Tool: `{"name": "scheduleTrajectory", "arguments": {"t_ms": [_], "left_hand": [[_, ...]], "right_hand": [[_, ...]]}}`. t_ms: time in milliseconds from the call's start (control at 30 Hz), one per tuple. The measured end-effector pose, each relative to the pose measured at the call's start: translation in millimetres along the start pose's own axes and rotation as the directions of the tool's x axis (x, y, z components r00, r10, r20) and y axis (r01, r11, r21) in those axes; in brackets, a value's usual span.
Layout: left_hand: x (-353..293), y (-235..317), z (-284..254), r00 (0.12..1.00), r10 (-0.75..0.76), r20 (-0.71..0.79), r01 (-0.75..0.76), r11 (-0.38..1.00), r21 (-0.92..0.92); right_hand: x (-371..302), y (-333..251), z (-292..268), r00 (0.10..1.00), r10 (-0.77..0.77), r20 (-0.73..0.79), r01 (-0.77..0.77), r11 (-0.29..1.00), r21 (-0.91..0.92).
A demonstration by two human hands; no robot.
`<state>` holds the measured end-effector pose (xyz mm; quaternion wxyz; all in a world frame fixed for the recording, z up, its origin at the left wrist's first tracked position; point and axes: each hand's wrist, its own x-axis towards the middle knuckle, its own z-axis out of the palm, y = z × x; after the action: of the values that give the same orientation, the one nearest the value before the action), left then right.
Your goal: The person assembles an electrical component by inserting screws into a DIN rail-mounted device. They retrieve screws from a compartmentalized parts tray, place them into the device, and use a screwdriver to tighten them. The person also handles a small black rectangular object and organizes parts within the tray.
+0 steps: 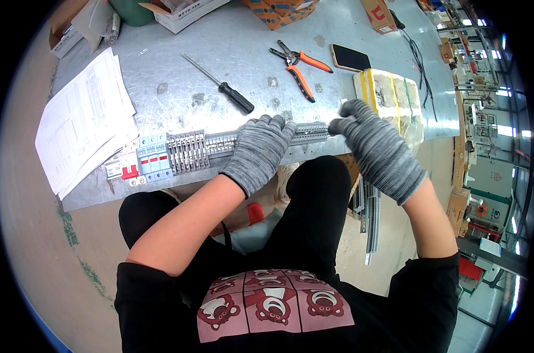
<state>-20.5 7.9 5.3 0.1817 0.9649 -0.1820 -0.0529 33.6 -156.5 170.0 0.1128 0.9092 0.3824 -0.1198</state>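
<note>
A DIN rail of terminal blocks (221, 143) lies along the table's near edge. On its left part sit a breaker with a red lever (129, 165), blue-grey fuse holders (154, 159) and a bank of grey terminals with metal screws (187, 152). My left hand (260, 150), in a grey knit glove, is closed over the middle of the rail, its fingertips at the far side. In a matching glove, my right hand (380, 147) is by the rail's right end, thumb and fingers drawn together. Whatever they pinch is too small or hidden to make out.
Beyond the rail lie a screwdriver (234, 97), orange-handled wire strippers (302, 63) and a phone (350, 57). A foam tray with yellow tape (390, 94) stands at the right, papers (82, 117) at the left. Boxes (187, 13) line the back. More rails (371, 226) hang below the edge.
</note>
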Motion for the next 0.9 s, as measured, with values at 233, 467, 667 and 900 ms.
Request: {"name": "scheduleTrajectory", "arguments": {"t_ms": [233,467,667,900], "left_hand": [[-1,0,0,1.0,0.003,-0.015,-0.003,1.0,0.0],[0,-1,2,1.0,0.005,-0.027,-0.006,1.0,-0.013],[-1,-1,3,0.999,0.002,-0.044,-0.002,1.0,-0.016],[-3,0,1,0.998,0.011,-0.066,-0.012,1.0,-0.012]], "right_hand": [[6,-13,-12,0.982,0.108,0.157,-0.102,0.994,-0.046],[16,-11,-14,0.947,0.146,0.287,-0.125,0.988,-0.089],[12,5,-4,0.99,-0.027,0.137,0.014,0.995,0.1],[4,20,2,0.989,-0.13,-0.077,0.142,0.973,0.182]]}}
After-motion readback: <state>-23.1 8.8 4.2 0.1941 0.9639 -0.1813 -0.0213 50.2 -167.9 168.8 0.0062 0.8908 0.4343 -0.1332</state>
